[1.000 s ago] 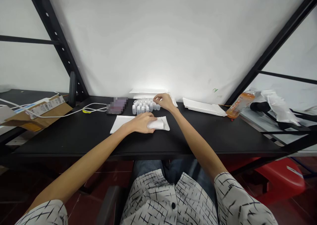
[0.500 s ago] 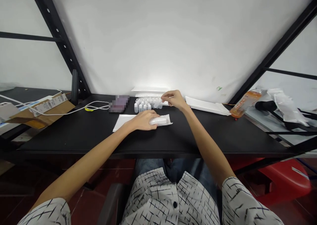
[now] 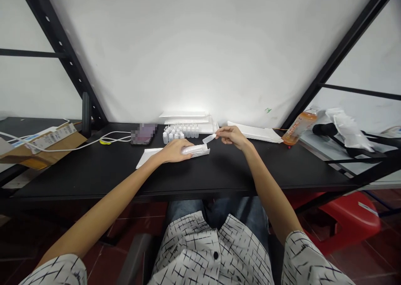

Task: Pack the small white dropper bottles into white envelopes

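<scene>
My left hand (image 3: 173, 151) lies over one end of a white wrapped packet (image 3: 194, 149), holding it down on a white paper sheet (image 3: 149, 157). My right hand (image 3: 230, 136) pinches a small translucent plastic vial (image 3: 209, 138) between thumb and fingers, above the black tabletop (image 3: 94, 180). Just beyond both hands stands a tight group of small white dropper bottles (image 3: 180, 132). The vial's tip points toward the packet, with a gap between them.
A blurred phone (image 3: 143, 134) lies left of the bottles, with white cables and a cardboard box (image 3: 44, 143) further left. White sheets (image 3: 255, 132) and an orange drink bottle (image 3: 300, 127) stand to the right. Black metal frame bars rise on both sides.
My right hand has moved from the bottle group toward the packet, now with a small vial pinched in it. The view has shifted slightly. My left hand stays on the packet.
</scene>
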`<state>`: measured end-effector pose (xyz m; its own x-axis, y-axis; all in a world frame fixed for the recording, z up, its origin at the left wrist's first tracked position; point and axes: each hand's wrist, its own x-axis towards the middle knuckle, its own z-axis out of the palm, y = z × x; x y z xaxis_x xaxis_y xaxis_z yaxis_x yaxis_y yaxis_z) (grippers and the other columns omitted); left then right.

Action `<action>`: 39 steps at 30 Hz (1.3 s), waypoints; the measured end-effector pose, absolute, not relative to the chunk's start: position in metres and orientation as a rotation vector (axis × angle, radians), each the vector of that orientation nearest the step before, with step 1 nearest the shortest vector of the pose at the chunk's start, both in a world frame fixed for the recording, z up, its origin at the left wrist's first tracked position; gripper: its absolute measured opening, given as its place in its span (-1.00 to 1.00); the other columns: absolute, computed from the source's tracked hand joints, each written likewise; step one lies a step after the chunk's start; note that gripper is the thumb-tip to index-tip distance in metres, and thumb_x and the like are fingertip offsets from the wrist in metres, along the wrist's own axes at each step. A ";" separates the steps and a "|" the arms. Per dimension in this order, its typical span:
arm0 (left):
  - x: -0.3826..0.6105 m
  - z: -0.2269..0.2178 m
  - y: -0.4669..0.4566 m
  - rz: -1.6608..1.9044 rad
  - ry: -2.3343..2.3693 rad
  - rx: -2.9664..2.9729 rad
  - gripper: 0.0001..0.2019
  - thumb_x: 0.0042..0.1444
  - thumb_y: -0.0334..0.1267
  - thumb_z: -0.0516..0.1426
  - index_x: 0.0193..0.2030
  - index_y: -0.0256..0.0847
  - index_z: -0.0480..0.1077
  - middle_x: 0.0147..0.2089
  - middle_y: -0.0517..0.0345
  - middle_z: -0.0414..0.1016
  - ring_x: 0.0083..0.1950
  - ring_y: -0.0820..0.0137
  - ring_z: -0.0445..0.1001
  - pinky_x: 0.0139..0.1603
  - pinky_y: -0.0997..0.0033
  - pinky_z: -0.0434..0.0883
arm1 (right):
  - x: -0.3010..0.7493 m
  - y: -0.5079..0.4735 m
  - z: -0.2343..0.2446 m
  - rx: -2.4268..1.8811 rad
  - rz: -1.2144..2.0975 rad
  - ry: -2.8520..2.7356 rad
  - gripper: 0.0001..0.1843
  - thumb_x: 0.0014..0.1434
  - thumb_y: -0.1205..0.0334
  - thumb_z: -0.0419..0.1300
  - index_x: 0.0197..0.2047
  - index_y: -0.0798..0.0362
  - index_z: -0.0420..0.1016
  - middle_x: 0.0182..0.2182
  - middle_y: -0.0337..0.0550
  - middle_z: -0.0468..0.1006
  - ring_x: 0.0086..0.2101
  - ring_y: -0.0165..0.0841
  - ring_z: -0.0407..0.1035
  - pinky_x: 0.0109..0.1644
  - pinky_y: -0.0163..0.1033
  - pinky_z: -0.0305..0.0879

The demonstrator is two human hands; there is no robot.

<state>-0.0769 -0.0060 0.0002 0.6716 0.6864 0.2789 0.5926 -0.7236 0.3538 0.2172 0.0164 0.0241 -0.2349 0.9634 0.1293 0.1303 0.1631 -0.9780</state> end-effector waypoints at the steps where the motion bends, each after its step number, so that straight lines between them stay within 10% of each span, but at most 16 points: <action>1: -0.077 0.001 -0.006 0.580 1.037 2.657 -0.56 0.12 -0.07 0.13 0.10 -0.18 0.54 0.11 0.04 0.60 0.07 0.15 0.55 0.10 0.24 0.42 | 0.217 0.016 0.024 -1.097 1.199 -1.586 -0.65 -0.17 0.09 0.50 -0.38 0.16 0.61 -0.45 -0.04 0.63 -0.65 -0.54 0.24 -0.68 -0.38 -0.15; 20: -0.080 -0.005 -0.002 0.477 1.099 2.720 -0.49 0.08 -0.02 0.18 0.16 -0.15 0.51 0.08 -0.01 0.58 0.02 0.13 0.55 0.03 0.22 0.42 | 0.159 -0.002 0.001 -1.033 1.498 -1.866 -0.76 -0.17 0.31 0.44 -0.34 0.17 0.64 -0.61 -0.25 0.53 -0.71 -0.57 0.23 -0.67 -0.44 0.05; 39: -0.080 -0.001 -0.003 0.707 1.112 2.744 -0.48 0.09 -0.02 0.18 0.18 -0.15 0.48 0.13 -0.02 0.55 0.14 0.11 0.50 0.13 0.15 0.42 | 0.175 -0.007 0.018 -1.048 1.334 -1.836 -0.71 -0.09 0.24 0.45 -0.27 0.18 0.64 -0.33 0.02 0.69 -0.68 -0.49 0.37 -0.70 -0.42 -0.10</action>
